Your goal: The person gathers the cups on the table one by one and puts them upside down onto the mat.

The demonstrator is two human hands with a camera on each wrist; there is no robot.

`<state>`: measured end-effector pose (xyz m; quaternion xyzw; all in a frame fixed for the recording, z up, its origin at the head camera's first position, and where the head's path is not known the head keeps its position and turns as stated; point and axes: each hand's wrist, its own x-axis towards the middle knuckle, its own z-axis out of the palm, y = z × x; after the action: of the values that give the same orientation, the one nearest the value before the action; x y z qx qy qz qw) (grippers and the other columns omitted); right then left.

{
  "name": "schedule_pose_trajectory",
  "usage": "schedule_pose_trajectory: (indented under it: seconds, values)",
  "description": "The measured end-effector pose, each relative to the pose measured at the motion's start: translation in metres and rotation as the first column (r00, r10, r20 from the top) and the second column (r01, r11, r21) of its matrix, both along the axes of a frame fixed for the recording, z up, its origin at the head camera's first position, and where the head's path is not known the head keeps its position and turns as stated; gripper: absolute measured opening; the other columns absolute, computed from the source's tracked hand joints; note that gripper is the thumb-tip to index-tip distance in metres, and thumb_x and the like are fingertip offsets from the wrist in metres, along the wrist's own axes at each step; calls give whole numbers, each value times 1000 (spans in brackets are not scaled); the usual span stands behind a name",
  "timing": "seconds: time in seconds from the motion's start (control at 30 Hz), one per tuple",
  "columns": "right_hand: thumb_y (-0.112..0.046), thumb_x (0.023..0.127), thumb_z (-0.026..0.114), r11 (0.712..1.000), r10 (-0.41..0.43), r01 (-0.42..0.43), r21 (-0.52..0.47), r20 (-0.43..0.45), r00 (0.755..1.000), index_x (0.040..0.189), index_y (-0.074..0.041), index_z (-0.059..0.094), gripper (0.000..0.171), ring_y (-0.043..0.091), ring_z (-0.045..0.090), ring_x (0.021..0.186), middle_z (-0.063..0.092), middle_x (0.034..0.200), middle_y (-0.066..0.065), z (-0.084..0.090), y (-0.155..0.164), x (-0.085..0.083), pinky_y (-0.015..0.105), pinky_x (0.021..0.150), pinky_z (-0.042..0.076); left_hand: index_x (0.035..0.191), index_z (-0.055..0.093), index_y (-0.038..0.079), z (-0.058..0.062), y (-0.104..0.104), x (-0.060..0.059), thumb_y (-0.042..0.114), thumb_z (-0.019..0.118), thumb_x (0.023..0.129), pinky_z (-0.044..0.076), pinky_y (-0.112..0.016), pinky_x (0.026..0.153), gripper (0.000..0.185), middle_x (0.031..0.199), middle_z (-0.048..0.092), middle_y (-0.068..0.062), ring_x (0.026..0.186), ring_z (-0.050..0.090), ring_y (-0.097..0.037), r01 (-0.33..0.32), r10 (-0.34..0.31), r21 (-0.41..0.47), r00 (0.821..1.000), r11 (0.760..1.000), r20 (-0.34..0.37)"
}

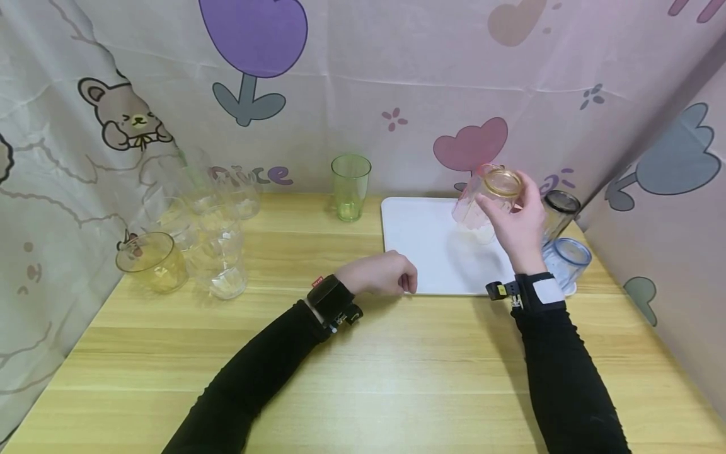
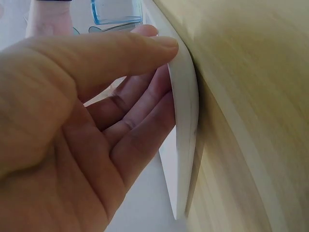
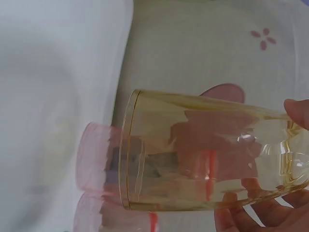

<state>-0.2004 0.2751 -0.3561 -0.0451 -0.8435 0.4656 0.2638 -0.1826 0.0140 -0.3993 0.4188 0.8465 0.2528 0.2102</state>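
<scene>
An amber tumbler point(image 1: 492, 195) is held tilted in the right hand point(image 1: 513, 221), above the far right part of the white tray point(image 1: 422, 252); the fingers point(image 3: 295, 112) are curled round its base end, with the rim pointing down and away. In the right wrist view a pink tumbler point(image 3: 96, 159) is seen past that rim, standing mouth-down on the tray. The near left corner of the tray is pinched by the left hand point(image 1: 382, 275), thumb point(image 2: 120, 53) on top and fingers beneath (the edge is lifted slightly off the worktop point(image 1: 363, 366)). A dark-rimmed tumbler point(image 1: 558, 214) and a blue tumbler point(image 1: 567, 258) are placed at the tray's right edge. A green tumbler point(image 1: 350, 186) and a cluster of clear and yellowish glasses point(image 1: 198, 239) are left off the tray.

For the step to be done well, the amber tumbler should be turned fully mouth-down before it is lowered, and kept clear of the pink one; the tray is best held flat and steady.
</scene>
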Motion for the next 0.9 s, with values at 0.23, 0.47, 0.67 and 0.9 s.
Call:
schedule_pose_trajectory:
  seconds: [0.23, 0.47, 0.67, 0.9]
  values:
    - [-39, 90, 78, 998, -55, 52, 32, 72, 996, 158, -16, 41, 81, 24, 52, 127, 54, 151, 11, -11, 11, -7, 36, 100, 44, 97, 77, 6, -2, 0, -1, -13, 64, 88, 53, -16, 81, 25, 96, 73, -1, 88, 64, -8, -1, 1, -1, 1000, 1000, -8]
    - [-42, 91, 75, 996, -82, 77, 45, 120, 989, 158, -14, 39, 81, 29, 51, 129, 52, 152, 14, -20, 18, -12, 48, 109, 42, 97, 76, 6, -2, 0, -1, -14, 63, 87, 53, -16, 82, 26, 96, 73, -1, 89, 65, -9, -6, 6, 1, 1000, 1000, 6]
    - [-40, 92, 74, 995, -83, 75, 58, 137, 987, 158, -17, 39, 79, 29, 51, 130, 49, 155, 12, -25, 22, -15, 46, 109, 42, 97, 76, 6, -2, 0, -2, -14, 64, 87, 53, -17, 81, 26, 96, 73, -2, 88, 64, -10, -5, 5, 0, 1000, 1000, 9]
    - [-34, 92, 74, 997, -74, 70, 33, 142, 987, 159, -15, 36, 79, 29, 46, 142, 37, 166, 5, -30, 26, -20, 45, 119, 38, 97, 76, 6, -2, 0, -1, -15, 63, 87, 53, -17, 81, 26, 97, 73, -3, 89, 64, -11, -6, 6, -7, 1000, 1000, 10]
